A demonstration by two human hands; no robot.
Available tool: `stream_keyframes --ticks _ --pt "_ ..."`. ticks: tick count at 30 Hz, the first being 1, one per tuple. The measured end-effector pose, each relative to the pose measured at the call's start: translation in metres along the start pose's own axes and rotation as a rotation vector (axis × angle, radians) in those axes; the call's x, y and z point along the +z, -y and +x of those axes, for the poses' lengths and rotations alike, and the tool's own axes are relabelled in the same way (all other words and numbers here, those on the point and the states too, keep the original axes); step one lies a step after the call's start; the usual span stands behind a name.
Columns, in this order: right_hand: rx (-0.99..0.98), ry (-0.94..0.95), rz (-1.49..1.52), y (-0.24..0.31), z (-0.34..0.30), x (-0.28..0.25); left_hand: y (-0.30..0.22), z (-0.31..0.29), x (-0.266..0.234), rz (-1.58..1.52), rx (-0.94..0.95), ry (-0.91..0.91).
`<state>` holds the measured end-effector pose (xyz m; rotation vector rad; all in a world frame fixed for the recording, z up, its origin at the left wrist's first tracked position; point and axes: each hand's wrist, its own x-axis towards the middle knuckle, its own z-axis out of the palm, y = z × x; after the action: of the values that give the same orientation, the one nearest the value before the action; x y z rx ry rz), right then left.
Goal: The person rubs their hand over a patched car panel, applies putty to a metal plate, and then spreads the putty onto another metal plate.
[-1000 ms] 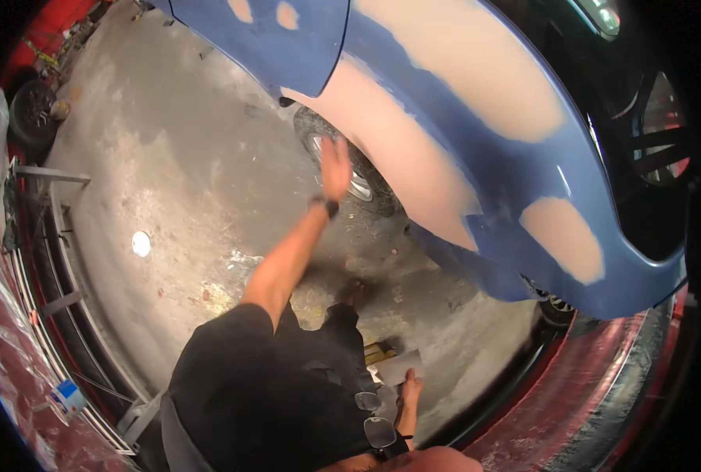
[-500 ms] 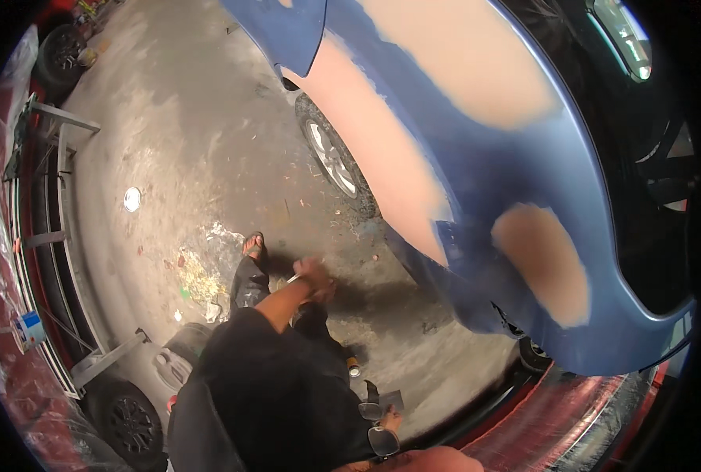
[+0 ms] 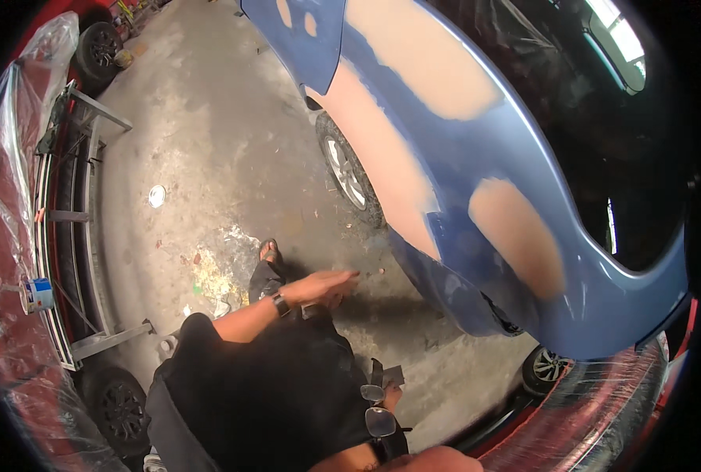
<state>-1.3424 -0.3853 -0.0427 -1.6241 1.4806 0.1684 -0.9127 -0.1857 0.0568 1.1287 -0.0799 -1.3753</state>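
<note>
My left hand, with a watch on its wrist, reaches across in front of my body above the floor. Its fingers are stretched out, and nothing shows in them. Low at the right of my body, my right hand is closed on a dark grey flat piece, partly hidden by my shirt and the eyeglasses hanging there. To the right stands a blue car with smooth beige patches on its side panels. Neither hand touches the car.
On the left stands a metal rack beside a red vehicle under clear plastic sheeting, with a blue-labelled can. A white round lid and yellowish spills mark the concrete floor. Plastic-covered red bodywork lies at lower right.
My left arm has swung outward to the right, and its fingers now stretch toward the car. My view has shifted slightly. The right hand still holds the flat piece.
</note>
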Motion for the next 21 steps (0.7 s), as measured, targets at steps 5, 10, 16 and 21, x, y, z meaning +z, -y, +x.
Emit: stream_keyframes --ticks 5,10,16,21 --pt "-0.05 -0.041 -0.076 -0.001 0.037 -0.005 -0.037 0.068 -0.015 0.389 0.217 -0.498" --pt "-0.199 0.216 -0.794 -0.04 0.076 -0.012 -0.081 0.188 -0.036 0.089 0.608 -0.887" --pt "0.072 0.083 -0.381 -0.018 0.078 -0.011 -0.171 0.25 -0.062 -0.003 0.708 -1.074" --pt "0.172 0.083 -0.461 0.064 0.081 0.009 -0.198 0.273 -0.122 -0.022 0.706 -1.172"
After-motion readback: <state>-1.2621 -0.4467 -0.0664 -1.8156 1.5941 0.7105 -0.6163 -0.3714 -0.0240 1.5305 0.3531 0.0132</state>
